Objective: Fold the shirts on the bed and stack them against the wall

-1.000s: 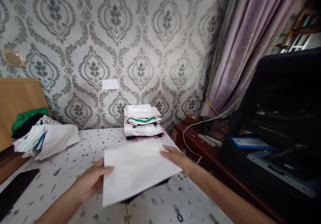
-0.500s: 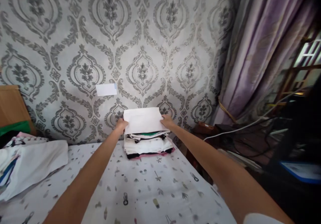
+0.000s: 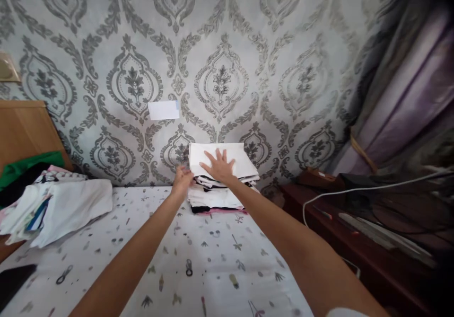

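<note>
1. Grey damask wallpaper (image 3: 222,80) fills the background of the head view, and the white bedding (image 3: 198,265), printed with small motifs, spreads in front of the stack and to its left.
2. The stack (image 3: 213,198) of folded cloth sits against the wall, at the far end of the bedding. Its layers are mostly white, with black and pink edges showing at the bottom and thin dark edges higher up.
3. On top of the stack lies a white cloth (image 3: 244,162), folded flat, smooth and roughly rectangular, its near edge slightly overhanging the uneven layers.
4. The right hand (image 3: 219,166) lies palm down on that cloth, fingers spread wide; with its forearm it hides part of the stack's front.
5. The left hand (image 3: 183,180) is at the stack's left side, fingers bent by the cloth's edge; whether it pinches anything, I cannot tell.
6. Well left of the stack, a looser pile of clothes (image 3: 80,203), white, green and black, lies near a wooden board (image 3: 28,127).
7. Above the stack, to its left, a white card (image 3: 163,110) is on the wall.
8. Right of the stack are a red-brown desk (image 3: 333,243), a pale cable (image 3: 354,188) and a purple curtain (image 3: 400,123).
</note>
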A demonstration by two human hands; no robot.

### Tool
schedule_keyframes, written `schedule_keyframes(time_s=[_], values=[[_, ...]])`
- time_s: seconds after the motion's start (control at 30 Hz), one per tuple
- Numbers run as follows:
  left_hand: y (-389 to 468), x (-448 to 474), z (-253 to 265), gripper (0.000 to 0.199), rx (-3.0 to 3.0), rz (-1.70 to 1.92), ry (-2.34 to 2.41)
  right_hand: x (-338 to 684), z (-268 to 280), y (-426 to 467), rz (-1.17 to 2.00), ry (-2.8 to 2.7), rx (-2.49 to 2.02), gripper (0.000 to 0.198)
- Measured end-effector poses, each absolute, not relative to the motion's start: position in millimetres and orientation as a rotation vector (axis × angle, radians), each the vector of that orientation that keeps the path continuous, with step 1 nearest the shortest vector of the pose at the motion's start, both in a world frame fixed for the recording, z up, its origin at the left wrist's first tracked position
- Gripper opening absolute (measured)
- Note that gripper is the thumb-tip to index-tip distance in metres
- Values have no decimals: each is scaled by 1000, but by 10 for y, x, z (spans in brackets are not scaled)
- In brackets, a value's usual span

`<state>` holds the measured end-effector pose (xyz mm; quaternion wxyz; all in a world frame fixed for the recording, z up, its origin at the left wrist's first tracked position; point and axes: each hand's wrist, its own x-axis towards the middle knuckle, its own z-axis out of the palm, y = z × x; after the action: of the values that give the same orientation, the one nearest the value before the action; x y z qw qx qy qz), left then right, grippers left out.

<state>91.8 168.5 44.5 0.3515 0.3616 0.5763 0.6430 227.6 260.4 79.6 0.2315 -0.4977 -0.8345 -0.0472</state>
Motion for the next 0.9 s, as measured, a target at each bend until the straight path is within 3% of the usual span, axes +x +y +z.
schedule_keyframes(time_s=[0.27, 0.47, 0.63, 0.77, 0.9], values=[[279, 248, -322, 24, 1073, 1420, 1791, 2279, 720, 2595, -145, -2222, -1348, 62], [-441, -1063, -103, 31, 1563, 1021, 2460, 2119, 853, 2456, -134, -2233, -1298, 56], [-752, -1823, 99, 31, 1881, 654, 2619, 1997, 631, 1804, -271, -2233, -1007, 44], [-770, -1996, 89, 26, 2075, 405, 2620, 1973, 208, 1079, -37, -2382, -671, 33], [-736, -1946, 174, 33, 2158, 289, 2694, 2098, -79, 469, 253, -2455, -561, 32]])
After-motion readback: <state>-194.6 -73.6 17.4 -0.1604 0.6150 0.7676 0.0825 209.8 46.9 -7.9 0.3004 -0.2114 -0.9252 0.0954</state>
